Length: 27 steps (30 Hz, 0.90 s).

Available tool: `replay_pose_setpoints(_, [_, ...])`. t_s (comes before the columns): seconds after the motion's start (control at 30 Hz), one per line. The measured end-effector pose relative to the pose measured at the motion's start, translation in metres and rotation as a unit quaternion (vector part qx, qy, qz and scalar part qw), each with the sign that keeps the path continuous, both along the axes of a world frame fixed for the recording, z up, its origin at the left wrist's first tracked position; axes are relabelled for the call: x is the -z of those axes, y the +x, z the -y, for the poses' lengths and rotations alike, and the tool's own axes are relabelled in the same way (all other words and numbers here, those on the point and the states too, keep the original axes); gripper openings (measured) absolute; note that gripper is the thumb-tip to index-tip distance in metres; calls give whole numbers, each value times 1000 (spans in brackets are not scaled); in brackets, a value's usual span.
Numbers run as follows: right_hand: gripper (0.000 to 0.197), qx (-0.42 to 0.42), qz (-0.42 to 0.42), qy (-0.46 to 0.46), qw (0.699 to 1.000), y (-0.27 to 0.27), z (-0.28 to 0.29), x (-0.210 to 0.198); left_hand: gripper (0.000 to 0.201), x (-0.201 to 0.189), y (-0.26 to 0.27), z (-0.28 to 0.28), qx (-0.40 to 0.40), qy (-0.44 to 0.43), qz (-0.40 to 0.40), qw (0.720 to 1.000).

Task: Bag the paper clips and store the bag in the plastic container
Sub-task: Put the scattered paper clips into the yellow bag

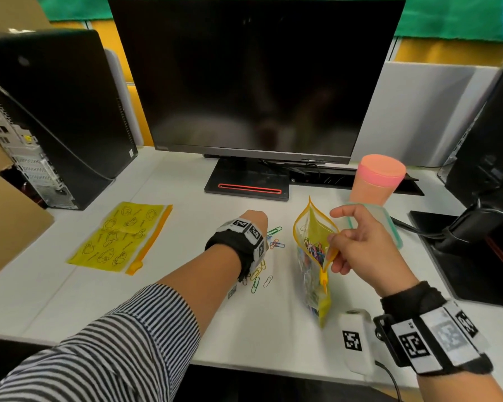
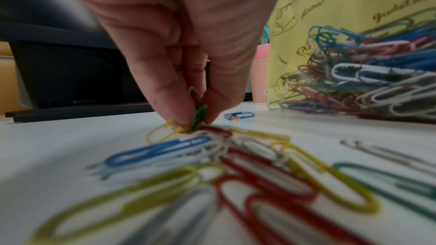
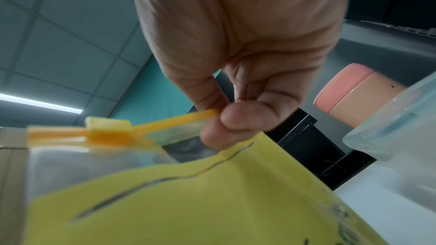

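Observation:
A yellow zip bag [image 1: 314,256] stands upright on the white desk, its mouth spread wide and many coloured paper clips [image 2: 368,74] inside. My right hand [image 1: 357,245] pinches the orange zip strip [image 3: 179,120] at the bag's near rim, beside the slider [image 3: 108,129]. Left of the bag, loose paper clips [image 1: 259,274] lie scattered on the desk. My left hand [image 1: 256,224] reaches down among them, and its fingertips [image 2: 179,111] pinch a green clip [image 2: 199,115] with a yellow one beside it. The clear plastic container [image 1: 389,224] with a teal rim sits behind my right hand, mostly hidden.
A second yellow zip bag [image 1: 119,236] lies flat at the left. A monitor [image 1: 253,79] on its stand fills the back, with a pink tumbler [image 1: 375,178] at right. Computer towers [image 1: 53,111] flank the desk. A white tagged device [image 1: 355,340] rests near the front edge.

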State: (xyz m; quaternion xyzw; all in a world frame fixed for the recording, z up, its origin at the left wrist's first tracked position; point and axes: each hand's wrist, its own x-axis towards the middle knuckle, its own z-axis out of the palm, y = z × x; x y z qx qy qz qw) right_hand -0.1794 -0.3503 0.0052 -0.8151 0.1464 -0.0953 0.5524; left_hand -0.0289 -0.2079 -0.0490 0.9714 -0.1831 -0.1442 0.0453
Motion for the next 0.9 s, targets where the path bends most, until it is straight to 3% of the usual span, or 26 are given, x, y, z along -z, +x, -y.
replay_pose_setpoints(0.07, [31, 1, -2, 0, 1000, 0, 0, -1, 19, -4, -1, -5, -10, -23, -10, 1000])
replay_pose_setpoints(0.2, [31, 1, -6, 0, 1000, 1, -1, 0, 26, -26, -6, -22, -68, -136, -10, 988])
replay_pose_setpoints(0.3, [31, -1, -8, 1, 1000, 2, -4, 1, 15, -56, -18, -30, -127, -306, -48, 942])
replay_pose_setpoints(0.43, [31, 0, -7, -1, 1000, 4, -11, 0, 8, -94, -46, -23, -89, -456, -103, 879])
replay_pose_setpoints(0.5, [31, 2, -5, -3, 1000, 5, -14, -1, 9, -100, -57, -13, -72, -455, -112, 881])
replay_pose_setpoints(0.67, [32, 8, -6, 0, 1000, 4, -15, -3, 16, -92, -71, 3, -52, -375, -114, 918])
replay_pose_setpoints(0.83, [32, 14, -6, -2, 1000, 2, -11, -5, 25, -86, -65, -29, -70, -450, -105, 884])
replay_pose_setpoints(0.9, [32, 13, -4, 1, 1000, 2, -11, -6, 23, -78, -61, -49, -80, -391, -67, 915])
